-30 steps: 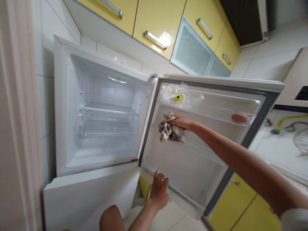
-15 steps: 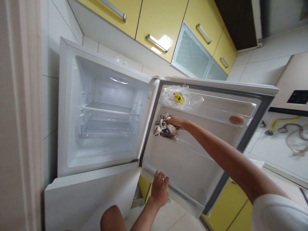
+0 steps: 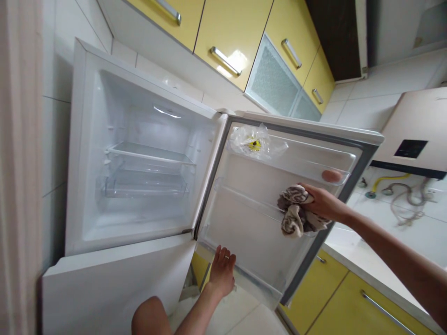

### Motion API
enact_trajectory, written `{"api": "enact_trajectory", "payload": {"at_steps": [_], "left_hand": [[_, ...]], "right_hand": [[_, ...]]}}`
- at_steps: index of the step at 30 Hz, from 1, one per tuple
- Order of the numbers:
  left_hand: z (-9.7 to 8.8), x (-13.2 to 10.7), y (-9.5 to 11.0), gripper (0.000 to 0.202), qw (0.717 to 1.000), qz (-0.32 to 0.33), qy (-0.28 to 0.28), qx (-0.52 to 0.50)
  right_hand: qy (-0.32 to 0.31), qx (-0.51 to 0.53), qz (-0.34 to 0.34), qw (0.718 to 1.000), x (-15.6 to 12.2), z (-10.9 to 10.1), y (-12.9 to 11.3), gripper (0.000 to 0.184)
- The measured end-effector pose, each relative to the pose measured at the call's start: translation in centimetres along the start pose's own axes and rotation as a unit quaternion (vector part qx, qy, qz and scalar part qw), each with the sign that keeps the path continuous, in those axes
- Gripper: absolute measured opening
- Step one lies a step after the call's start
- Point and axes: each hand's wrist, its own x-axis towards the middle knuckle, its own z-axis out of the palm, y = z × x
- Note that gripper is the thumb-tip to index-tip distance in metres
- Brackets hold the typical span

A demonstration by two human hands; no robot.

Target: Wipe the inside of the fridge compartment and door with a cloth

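Observation:
The fridge door [image 3: 251,211] stands wide open to the right of the white fridge compartment [image 3: 150,218]. My right hand [image 3: 321,202] grips a crumpled brown-and-white cloth [image 3: 295,221]. That cloth is bunched against the middle door shelf [image 3: 249,198], towards the door's free edge. Lower down, my left hand [image 3: 222,272], with a ring on one finger, has its fingers curled over the rim of the bottom door shelf [image 3: 258,284]. A clear plastic bag with a yellow print [image 3: 253,142] sits in the top door shelf, and an egg-like brownish object [image 3: 331,176] lies at that shelf's right end.
Inside the fridge are a glass shelf [image 3: 150,151] and a clear drawer [image 3: 146,188]. Yellow wall cabinets [image 3: 230,28] hang above. A water heater [image 3: 419,125] with pipes below is on the right wall, over a white countertop [image 3: 380,274]. My knee [image 3: 152,316] shows at the bottom.
My right hand has carried the cloth along the middle door shelf from its hinge end to the free edge. My left hand stays on the bottom shelf. The view has shifted slightly right.

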Motion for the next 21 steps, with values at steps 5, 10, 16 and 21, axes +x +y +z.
{"api": "enact_trajectory", "payload": {"at_steps": [5, 10, 16, 21], "left_hand": [[-0.2, 0.1, 0.6, 0.064, 1.000, -0.010, -0.002, 0.002], [-0.6, 0.1, 0.9, 0.069, 0.999, -0.023, -0.026, 0.007], [-0.4, 0.1, 0.9, 0.073, 0.999, -0.022, -0.038, 0.006], [0.7, 0.2, 0.6, 0.058, 1.000, -0.024, 0.007, -0.008]], "right_hand": [[0.043, -0.128, -0.194, 0.972, -1.7, -0.5, 0.0, 0.051], [0.041, -0.262, -0.320, 0.909, 1.9, 0.5, 1.0, 0.047], [0.014, -0.350, -0.424, 0.836, 9.6, 5.6, 0.2, 0.030], [-0.006, -0.334, -0.392, 0.857, 17.5, 10.5, -5.3, 0.028]]}}
